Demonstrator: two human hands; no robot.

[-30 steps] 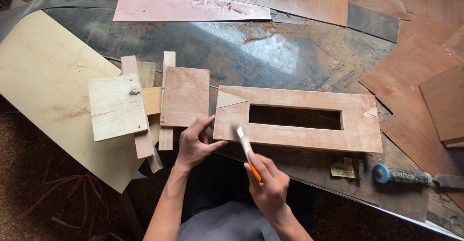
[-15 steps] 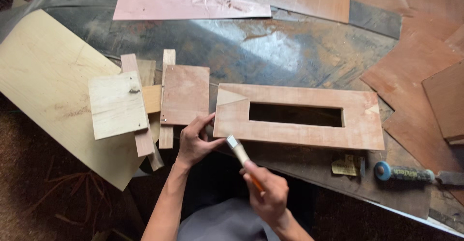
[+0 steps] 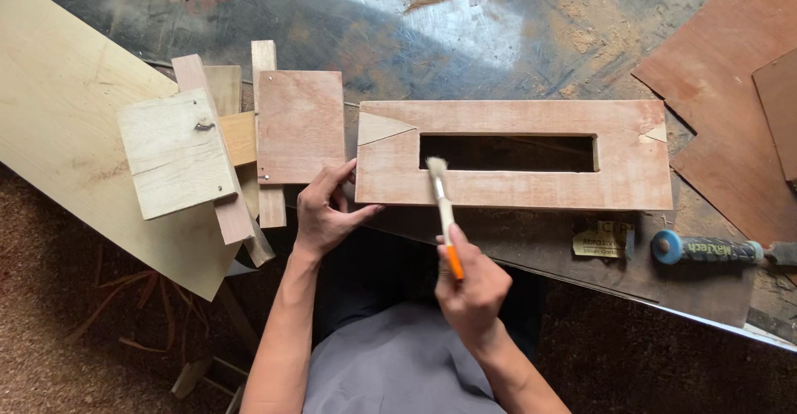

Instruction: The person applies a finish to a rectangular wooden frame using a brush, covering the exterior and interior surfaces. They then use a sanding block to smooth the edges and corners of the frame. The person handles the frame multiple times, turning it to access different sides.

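Head view: right hand point(image 3: 471, 289) fingers clamped on small orange-handled brush point(image 3: 441, 206), bristles over slotted reddish plywood panel point(image 3: 515, 183); left hand point(image 3: 325, 215) fingers spread, pinning panel corner. Risk: panel sliding under strokes off dusty dark tabletop point(image 3: 349, 32).

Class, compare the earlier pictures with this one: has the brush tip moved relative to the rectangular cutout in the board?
Yes. The brush tip has moved right and up the board, from near its lower left part to the cutout's lower left corner, held by the right hand.
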